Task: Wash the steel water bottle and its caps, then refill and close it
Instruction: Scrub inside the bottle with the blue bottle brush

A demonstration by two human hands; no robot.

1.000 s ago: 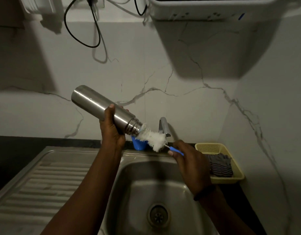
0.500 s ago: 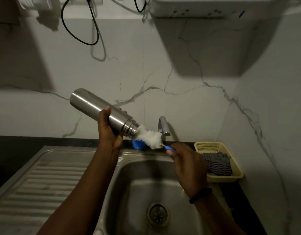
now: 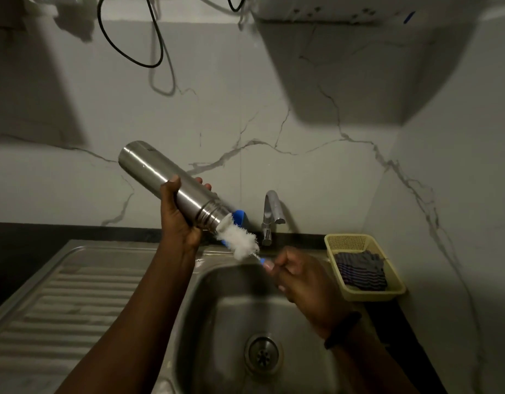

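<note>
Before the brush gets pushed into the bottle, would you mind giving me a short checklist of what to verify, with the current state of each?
1. Steel bottle gripped firmly: ok, left hand wraps its lower body.
2. Bottle mouth uncapped and tilted down over the sink: ok.
3. Bottle brush lined up with the mouth: ok, the white bristles touch the opening.
4. Brush handle held: ok, right hand pinches the blue handle.
5. Tap running: cannot tell, no stream is visible.
6. Soap on the bristles: cannot tell.
</note>
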